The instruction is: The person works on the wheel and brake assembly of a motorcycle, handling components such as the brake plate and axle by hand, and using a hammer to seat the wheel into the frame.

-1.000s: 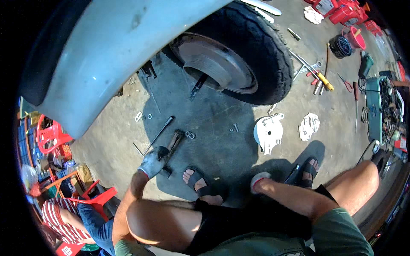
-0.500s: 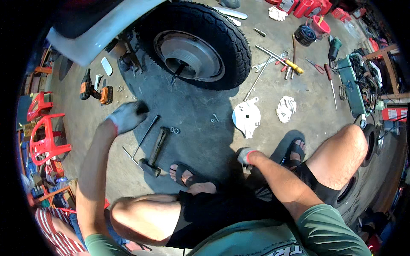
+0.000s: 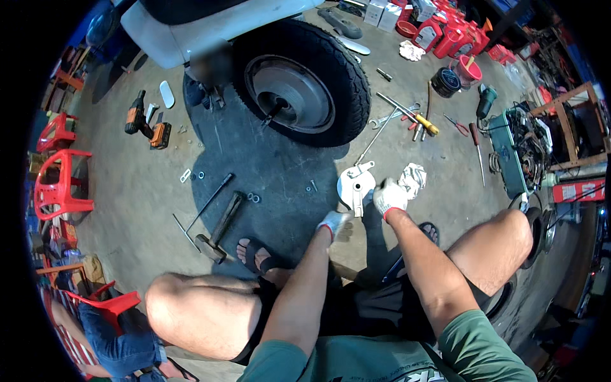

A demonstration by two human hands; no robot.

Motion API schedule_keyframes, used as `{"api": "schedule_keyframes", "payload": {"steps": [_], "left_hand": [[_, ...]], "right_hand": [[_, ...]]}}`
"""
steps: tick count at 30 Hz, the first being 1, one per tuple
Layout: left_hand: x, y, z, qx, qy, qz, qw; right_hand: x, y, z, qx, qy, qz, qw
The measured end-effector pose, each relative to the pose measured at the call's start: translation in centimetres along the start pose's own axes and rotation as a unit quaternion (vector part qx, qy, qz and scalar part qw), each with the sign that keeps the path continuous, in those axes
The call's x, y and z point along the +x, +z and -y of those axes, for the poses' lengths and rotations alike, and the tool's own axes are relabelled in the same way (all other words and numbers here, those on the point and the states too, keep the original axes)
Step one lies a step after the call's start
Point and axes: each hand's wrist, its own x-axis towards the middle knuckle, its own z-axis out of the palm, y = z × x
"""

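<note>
A round silver brake plate [image 3: 349, 183] with a lever arm lies on the floor in front of me. My right hand [image 3: 389, 198], in a white glove with a red cuff, is at its right edge, fingers curled against the rim. At the lower left edge is my gloved left hand [image 3: 335, 223]; its fingers are smeared by motion, so their grip is unclear. A crumpled white rag [image 3: 414, 180] lies just right of my right hand. Beyond stands a wheel [image 3: 344, 95] with a black tyre, its axle sticking out of the hub.
A hammer [image 3: 224, 224], a T-handle wrench [image 3: 207, 205] and small nuts and washers [image 3: 254, 198] lie left. Farther left is an orange-black cordless drill [image 3: 137, 118]. Wrenches and a yellow-handled screwdriver [image 3: 426, 124] lie beyond the plate; a green toolbox [image 3: 517, 162] stands right. Another person sits lower left.
My left hand has swung right from the floor at left to the brake plate, uncovering a small metal link and washers. My right hand has moved forward to the plate's right edge.
</note>
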Motion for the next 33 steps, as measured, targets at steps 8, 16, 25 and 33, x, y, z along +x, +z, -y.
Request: {"api": "schedule_keyframes", "payload": {"steps": [8,16,25,33], "left_hand": [[3.3,4.7,2.3,-0.149,0.034,-0.023,0.988],[0.0,0.4,0.8,0.191,0.083,-0.321,0.924],[1.6,-3.2,-0.2,-0.056,0.235,-0.333,0.911],[1.5,-6.3,-1.7,-0.022,0.316,-0.367,0.875]], "right_hand": [[3.5,-0.3,3.6,-0.053,-0.316,-0.157,0.934],[3.9,1.3,1.5,-0.084,-0.201,0.032,0.975],[0.5,5.7,1.8,0.085,-0.075,0.021,0.993],[0.5,6.1,3.3,0.214,-0.089,-0.025,0.972]]}}
